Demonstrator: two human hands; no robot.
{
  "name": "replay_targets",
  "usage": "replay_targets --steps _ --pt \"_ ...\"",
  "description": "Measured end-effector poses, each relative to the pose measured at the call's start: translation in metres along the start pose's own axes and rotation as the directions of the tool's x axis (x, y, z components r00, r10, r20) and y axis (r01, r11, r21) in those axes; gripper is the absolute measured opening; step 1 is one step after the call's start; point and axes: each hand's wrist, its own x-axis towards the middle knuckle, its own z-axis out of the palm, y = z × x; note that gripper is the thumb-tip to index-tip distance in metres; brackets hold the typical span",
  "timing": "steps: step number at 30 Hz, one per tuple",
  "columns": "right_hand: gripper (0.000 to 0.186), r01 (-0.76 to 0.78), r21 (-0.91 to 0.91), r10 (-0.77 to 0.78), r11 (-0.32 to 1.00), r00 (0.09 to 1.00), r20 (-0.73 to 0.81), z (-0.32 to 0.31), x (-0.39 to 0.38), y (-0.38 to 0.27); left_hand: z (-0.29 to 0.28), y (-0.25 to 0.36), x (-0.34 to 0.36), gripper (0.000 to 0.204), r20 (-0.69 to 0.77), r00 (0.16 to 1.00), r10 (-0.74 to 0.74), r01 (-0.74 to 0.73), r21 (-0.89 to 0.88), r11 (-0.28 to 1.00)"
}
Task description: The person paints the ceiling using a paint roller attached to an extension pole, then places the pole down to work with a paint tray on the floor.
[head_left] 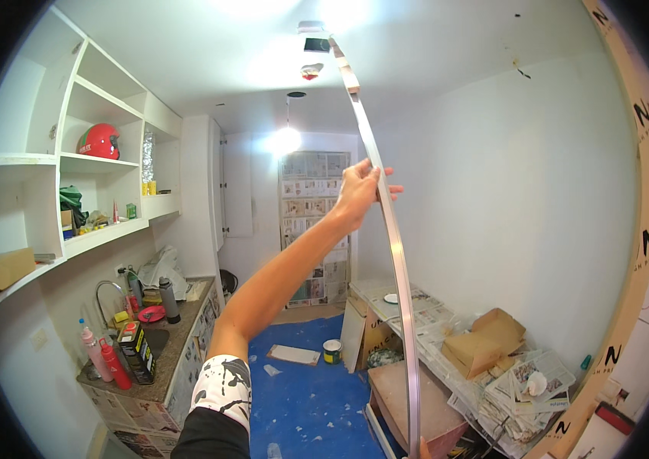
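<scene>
My left hand point(361, 195) is raised at the middle of the view, closed on a long, narrow silver metal bar point(396, 245); two fingertips show past its right edge. The bar runs from the lower edge up to the ceiling and looks bowed in this view. Near its top is a tan section point(346, 73), beside a white ceiling fitting point(311, 34) with a dark panel. At the lower edge, a sliver of my right hand point(424, 448) shows against the bar's low end; most of that hand is out of view.
Blue sheeting point(294, 405) covers the floor, with a paint can point(332, 352) on it. A lit bulb point(286, 140) hangs ahead. White shelves point(102, 162) and a counter point(187, 321) with bottles line the left. A newspaper-covered table point(435, 315) holding a cardboard box point(485, 344) stands right.
</scene>
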Motion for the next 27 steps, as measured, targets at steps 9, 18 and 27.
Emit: replay_targets --steps 9,18,27 --pt "0.047 -0.203 0.209 0.205 0.957 0.979 0.014 0.007 -0.041 0.004 0.0 0.014 -0.04 0.044 0.054 0.998 0.028 -0.027 -0.02 0.999" --pt "0.05 -0.206 0.185 0.188 0.961 0.976 0.11 -0.023 -0.044 -0.008 0.012 0.02 -0.046 0.044 0.035 0.999 0.034 -0.034 -0.011 0.999" --pt "0.049 -0.33 0.129 0.307 0.935 0.937 0.168 -0.029 -0.035 -0.015 0.005 0.006 -0.031 0.044 0.01 1.0 0.012 -0.012 -0.025 1.0"
